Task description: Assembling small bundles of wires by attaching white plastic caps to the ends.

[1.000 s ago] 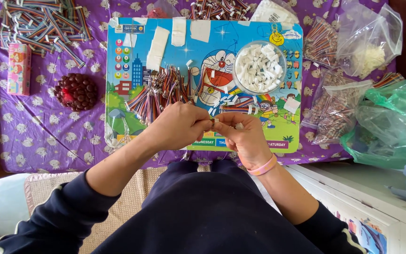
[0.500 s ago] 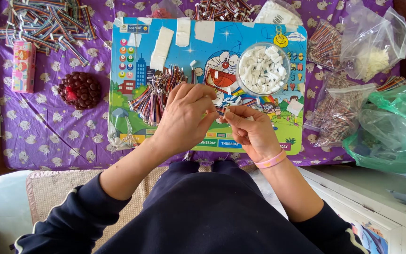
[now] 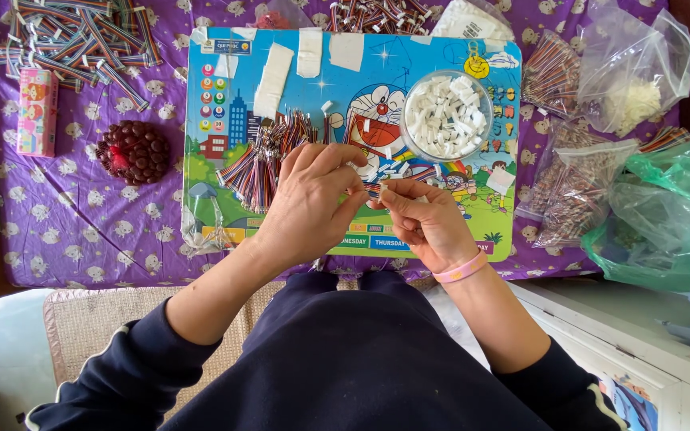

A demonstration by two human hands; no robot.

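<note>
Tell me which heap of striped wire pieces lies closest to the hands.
The heap on the cartoon board, the wire heap just above the left hand. The other loose heaps lie at the cloth's top edge; more sit bagged at right.

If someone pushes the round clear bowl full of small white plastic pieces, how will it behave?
The round clear bowl would probably slide rather than tip, since it looks low and wide and sits flat on the glossy cartoon board. It seems light. The small white plastic pieces are heaped near the rim, so a quick push may spill some.
</note>
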